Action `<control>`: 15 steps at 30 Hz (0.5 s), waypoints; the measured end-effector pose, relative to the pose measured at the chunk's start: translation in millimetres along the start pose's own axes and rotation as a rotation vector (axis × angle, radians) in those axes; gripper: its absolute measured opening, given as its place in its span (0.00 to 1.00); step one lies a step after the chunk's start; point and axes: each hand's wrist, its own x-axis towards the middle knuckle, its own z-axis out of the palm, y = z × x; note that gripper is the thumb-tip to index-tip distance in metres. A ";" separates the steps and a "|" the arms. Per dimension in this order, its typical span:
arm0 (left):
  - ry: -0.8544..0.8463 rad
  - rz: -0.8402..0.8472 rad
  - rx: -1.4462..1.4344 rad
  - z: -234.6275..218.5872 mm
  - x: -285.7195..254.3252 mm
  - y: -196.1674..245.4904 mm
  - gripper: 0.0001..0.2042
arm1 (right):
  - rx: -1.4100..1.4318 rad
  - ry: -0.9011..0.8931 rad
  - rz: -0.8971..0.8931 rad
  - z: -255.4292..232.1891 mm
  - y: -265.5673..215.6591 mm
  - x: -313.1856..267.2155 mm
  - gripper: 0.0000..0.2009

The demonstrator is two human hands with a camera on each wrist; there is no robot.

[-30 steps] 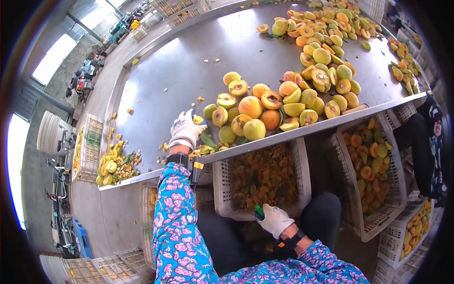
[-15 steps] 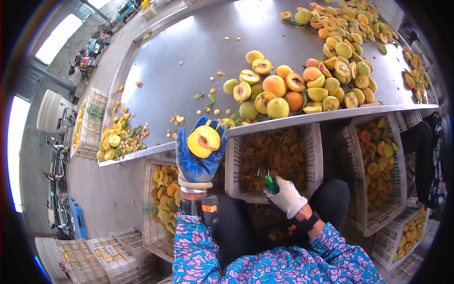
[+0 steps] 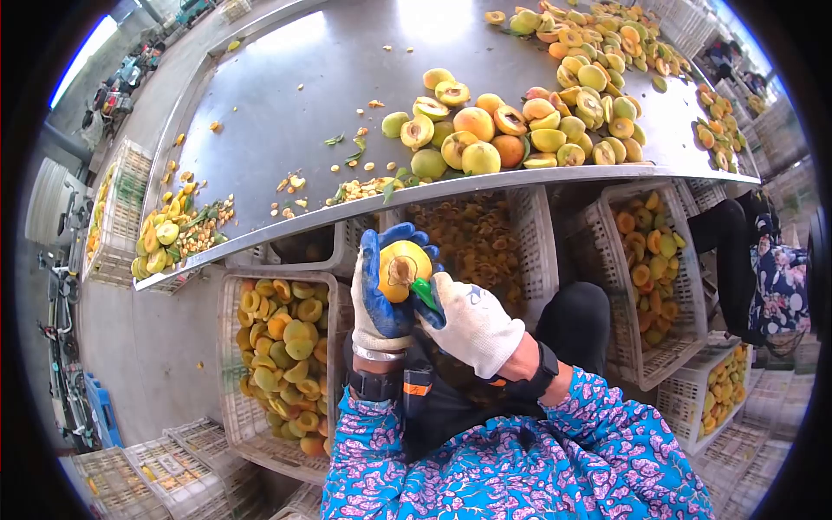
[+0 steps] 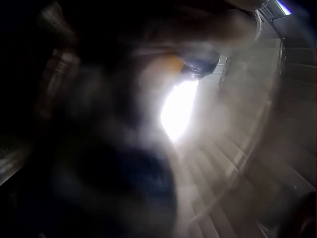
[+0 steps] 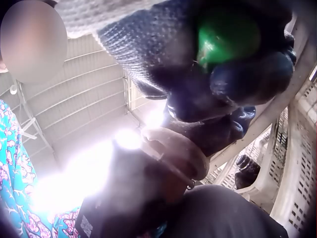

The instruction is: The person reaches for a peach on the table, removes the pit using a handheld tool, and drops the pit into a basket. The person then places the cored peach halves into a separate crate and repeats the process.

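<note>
My gloved left hand point(image 3: 374, 308) cups a yellow peach half point(image 3: 400, 258) in its blue-coated palm, cut face up with the pit cavity showing. In my right hand point(image 3: 477, 325), wearing a white glove with a dark blue palm, I grip a green-handled pitting tool point(image 3: 423, 293). Its metal tip meets the cut face near the pit. The right wrist view shows the green handle point(image 5: 228, 37) wrapped by the gloved fingers. Dark blur covers most of the left wrist view. Both hands are together above my lap, just before the table edge.
A metal table point(image 3: 286, 113) with a raised rim carries a pile of peaches point(image 3: 477, 126) and scattered pits. Below its edge is a crate point(image 3: 537, 251) of brownish scraps. Crates of peach halves stand at left point(image 3: 227, 364) and right point(image 3: 620, 329). A person's leg point(image 3: 719, 234) is at far right.
My left hand picked the peach half off the table, turned palm up, and came down toward my lap. The right hand rose with the pitting tool to meet the fruit.
</note>
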 end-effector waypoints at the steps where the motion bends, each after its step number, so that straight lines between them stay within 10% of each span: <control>1: -0.001 -0.002 -0.001 0.1 -0.6 -0.8 0.25 | -0.007 0.003 -0.006 2.3 1.4 -0.9 0.15; 12: -0.024 0.203 0.396 -8.5 -2.8 -16.5 0.17 | 0.071 -0.111 0.054 14.0 21.3 -4.1 0.12; 15: 0.046 -0.005 0.316 3.8 2.2 -9.6 0.14 | 0.284 -0.266 0.076 -6.6 22.7 1.3 0.12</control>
